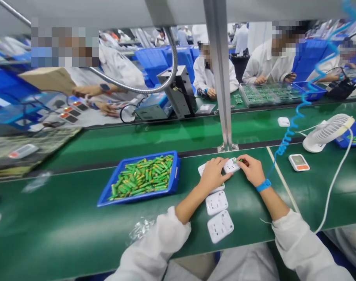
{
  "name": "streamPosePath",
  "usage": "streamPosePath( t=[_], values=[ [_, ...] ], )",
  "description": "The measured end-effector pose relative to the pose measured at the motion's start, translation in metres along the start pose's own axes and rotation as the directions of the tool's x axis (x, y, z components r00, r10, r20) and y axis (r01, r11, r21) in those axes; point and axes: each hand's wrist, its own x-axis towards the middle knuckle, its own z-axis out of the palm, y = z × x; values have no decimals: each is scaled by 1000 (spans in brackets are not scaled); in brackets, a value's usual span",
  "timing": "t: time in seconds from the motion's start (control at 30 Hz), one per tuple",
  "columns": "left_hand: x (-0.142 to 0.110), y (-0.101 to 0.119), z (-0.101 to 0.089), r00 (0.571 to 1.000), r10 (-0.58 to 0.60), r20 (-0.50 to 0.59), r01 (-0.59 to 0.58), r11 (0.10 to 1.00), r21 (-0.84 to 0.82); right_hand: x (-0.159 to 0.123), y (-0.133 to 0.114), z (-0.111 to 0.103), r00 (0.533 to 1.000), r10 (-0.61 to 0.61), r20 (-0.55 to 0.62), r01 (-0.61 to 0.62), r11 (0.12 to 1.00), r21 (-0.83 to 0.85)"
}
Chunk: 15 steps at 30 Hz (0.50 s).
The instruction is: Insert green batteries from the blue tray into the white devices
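Note:
My left hand grips a small white plastic casing between thumb and fingers at its left side. At the casing's top right edge, my right hand pinches a small green battery, partly covered by the fingertips. Below my left hand, a white casing and another white casing lie in a column toward the table's front edge. More casings are partly hidden under and behind the left hand. Left of my hands stands a blue tray heaped with green and gold batteries.
A metal post rises behind my hands. To the right are a white device with a screen, a white fan with its cable, and a hanging blue coiled cord. Clear plastic lies below the tray. Co-workers sit opposite.

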Motion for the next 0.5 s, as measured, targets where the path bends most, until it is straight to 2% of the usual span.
streamPosePath(
  t=[0.13,0.27,0.5],
  values=[
    [-1,2,-2,1000,-9,1,9,1000,-20,-1,-8,-9,995,-71,68,79,989,-126],
    [-1,2,-2,1000,-5,10,5,1000,-25,0,-14,-22,981,-91,172,127,968,-215],
    [-3,0,-1,1000,22,-13,-22,999,-49,0,-20,-32,944,-110,312,189,953,-236]
  ],
)
